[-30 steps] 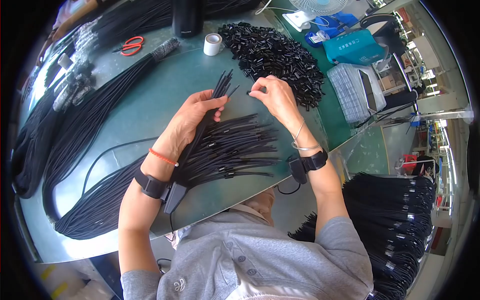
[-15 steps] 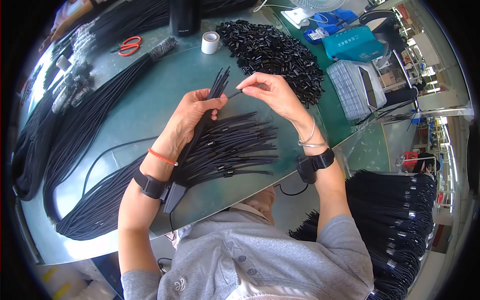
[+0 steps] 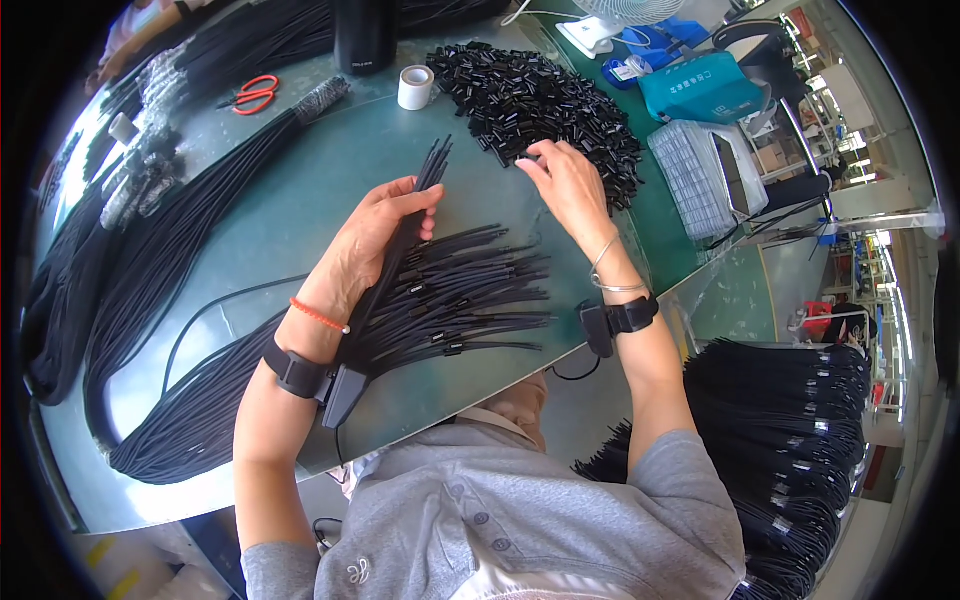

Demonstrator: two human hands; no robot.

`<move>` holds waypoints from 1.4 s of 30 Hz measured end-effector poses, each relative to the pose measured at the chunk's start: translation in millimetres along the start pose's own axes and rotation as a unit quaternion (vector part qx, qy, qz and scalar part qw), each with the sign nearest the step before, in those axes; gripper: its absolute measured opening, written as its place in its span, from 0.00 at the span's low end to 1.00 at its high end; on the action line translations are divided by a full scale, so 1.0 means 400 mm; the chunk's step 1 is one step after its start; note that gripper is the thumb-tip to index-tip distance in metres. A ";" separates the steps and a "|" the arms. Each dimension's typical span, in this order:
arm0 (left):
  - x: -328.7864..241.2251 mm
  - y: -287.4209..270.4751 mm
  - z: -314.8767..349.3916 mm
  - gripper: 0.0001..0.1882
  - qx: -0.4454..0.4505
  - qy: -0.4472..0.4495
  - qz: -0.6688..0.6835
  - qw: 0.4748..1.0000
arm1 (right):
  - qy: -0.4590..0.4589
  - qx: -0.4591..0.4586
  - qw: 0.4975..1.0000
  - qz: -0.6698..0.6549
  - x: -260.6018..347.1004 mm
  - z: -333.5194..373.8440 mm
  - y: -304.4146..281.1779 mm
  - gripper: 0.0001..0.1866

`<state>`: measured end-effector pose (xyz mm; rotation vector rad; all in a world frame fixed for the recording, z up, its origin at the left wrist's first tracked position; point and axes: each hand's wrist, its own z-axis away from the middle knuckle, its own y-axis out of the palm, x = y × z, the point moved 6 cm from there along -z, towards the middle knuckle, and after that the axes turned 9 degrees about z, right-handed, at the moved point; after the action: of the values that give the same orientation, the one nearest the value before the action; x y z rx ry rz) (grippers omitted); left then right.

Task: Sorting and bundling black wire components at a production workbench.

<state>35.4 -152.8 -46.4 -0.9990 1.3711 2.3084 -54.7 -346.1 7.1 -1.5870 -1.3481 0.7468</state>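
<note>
Left hand [image 3: 375, 235] closed around a bundle of black cords [image 3: 425, 180]; right hand [image 3: 565, 180] open, fingers in the pile of black clips [image 3: 530, 95]. Many cords fitted [image 3: 450, 300], more left.

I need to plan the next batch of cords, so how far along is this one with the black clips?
Done: a fan of cords already carrying small clips lies on the green table. In hand: the left hand grips a bunch of cord ends while the right hand reaches into the pile of black clips. Left: a long bare bundle and most of the clip pile, so plenty remains.
</note>
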 end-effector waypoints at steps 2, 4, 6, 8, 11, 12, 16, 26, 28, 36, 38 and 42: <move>0.000 0.003 0.002 0.07 0.003 -0.003 0.006 1.000 | -0.009 -0.001 1.000 -0.007 -0.010 0.000 0.015 0.08; 0.003 0.013 0.001 0.07 0.011 -0.013 0.020 1.000 | 0.008 0.020 0.999 -0.038 -0.031 0.005 0.033 0.08; 0.005 0.010 0.005 0.07 0.003 -0.012 0.008 1.000 | 0.041 0.066 0.991 -0.105 -0.023 0.007 0.047 0.08; 0.004 0.008 0.004 0.08 -0.006 -0.008 -0.016 1.000 | 0.039 0.079 0.982 -0.166 0.003 0.007 0.038 0.08; -0.001 0.017 0.011 0.09 -0.012 0.000 -0.024 1.000 | 0.033 0.104 0.953 -0.282 0.052 0.008 0.021 0.07; -0.003 0.018 0.011 0.09 -0.014 0.004 -0.029 0.999 | 0.043 0.142 0.923 -0.355 0.070 0.009 0.028 0.07; -0.001 0.011 0.010 0.08 -0.038 0.007 -0.035 0.999 | 0.063 0.216 0.842 -0.491 0.102 0.005 0.026 0.06; 0.002 0.015 0.007 0.07 -0.025 0.009 -0.033 0.999 | -0.253 0.052 0.960 -0.112 0.182 0.000 -0.087 0.07; 0.005 0.004 0.003 0.07 -0.033 0.014 -0.001 0.999 | -0.254 0.054 0.962 -0.082 0.267 0.046 -0.098 0.07; -0.001 0.010 0.016 0.07 -0.016 -0.017 0.022 0.999 | -0.114 0.005 0.992 -0.048 0.135 0.006 -0.031 0.06; -0.001 0.020 0.011 0.07 -0.014 -0.022 0.020 0.999 | -0.117 -0.032 0.993 0.012 0.077 0.004 -0.020 0.06; 0.006 0.016 0.011 0.07 -0.019 -0.028 0.007 0.999 | -0.068 0.092 0.991 -0.065 0.053 0.010 0.019 0.05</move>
<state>28.3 -152.7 -42.5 -0.9302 1.3209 2.3617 -50.1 -324.7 0.8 -1.3106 -1.4237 0.8850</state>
